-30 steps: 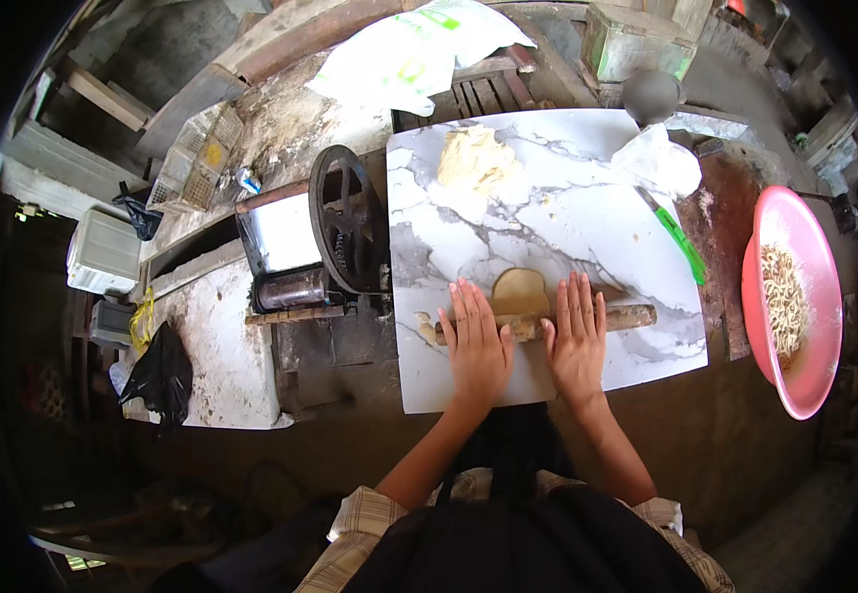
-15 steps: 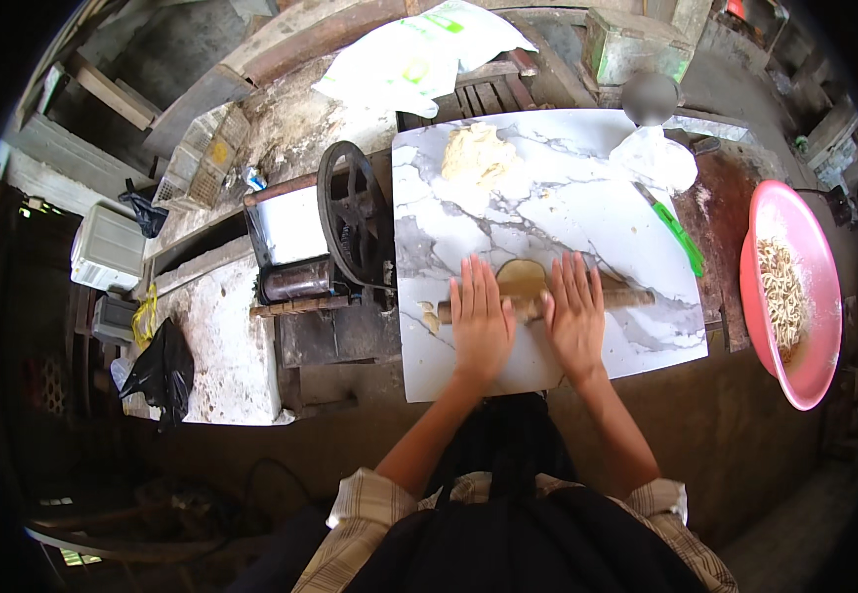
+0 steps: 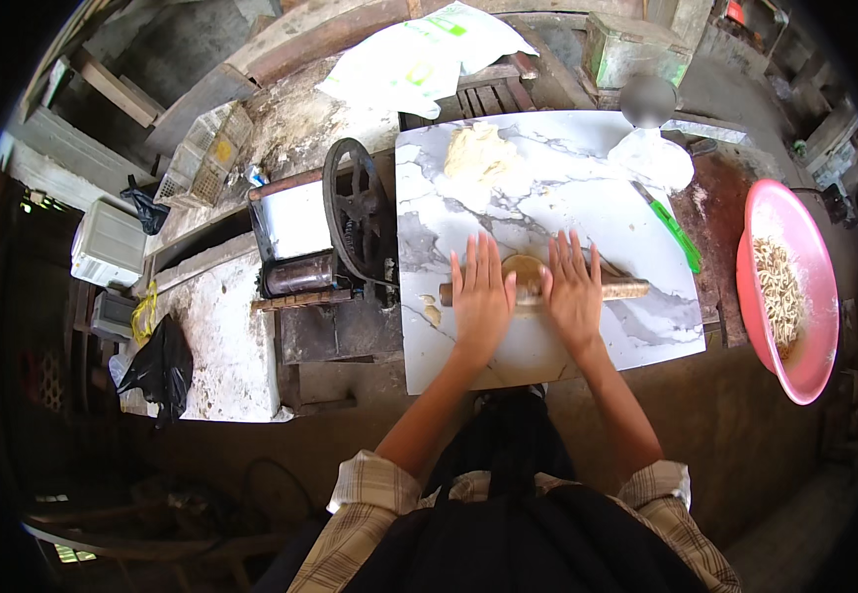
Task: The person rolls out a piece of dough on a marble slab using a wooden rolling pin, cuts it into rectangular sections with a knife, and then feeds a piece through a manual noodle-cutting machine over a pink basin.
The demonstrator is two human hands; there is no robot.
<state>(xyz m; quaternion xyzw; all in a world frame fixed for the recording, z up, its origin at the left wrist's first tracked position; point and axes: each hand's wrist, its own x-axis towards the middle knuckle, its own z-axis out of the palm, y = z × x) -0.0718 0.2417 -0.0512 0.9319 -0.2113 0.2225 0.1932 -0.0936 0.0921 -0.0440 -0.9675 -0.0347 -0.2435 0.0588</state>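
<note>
Both my hands lie flat on a wooden rolling pin (image 3: 627,289) that crosses the marble-patterned board (image 3: 636,336). My left hand (image 3: 482,301) presses its left part, fingers stretched forward. Beside it, my right hand (image 3: 574,301) rests open on the right part. Between the hands, a flat round of dough (image 3: 522,267) shows, partly covered by the pin. Small dough scraps (image 3: 432,312) lie left of my left hand. Farther back on the board sits a bigger lump of pale dough (image 3: 479,156).
A green-handled knife (image 3: 681,237) lies along the board's right side, below a crumpled white plastic bag (image 3: 651,161). Right of the board stands a pink basin (image 3: 819,296) with noodle-like strips. To the left is a hand-wheel roller machine (image 3: 295,275); a black bag (image 3: 159,366) hangs beyond it.
Both hands have moved forward a little, away from my body, with the rolling pin under them. The pin's left end now shows beside my left hand.
</note>
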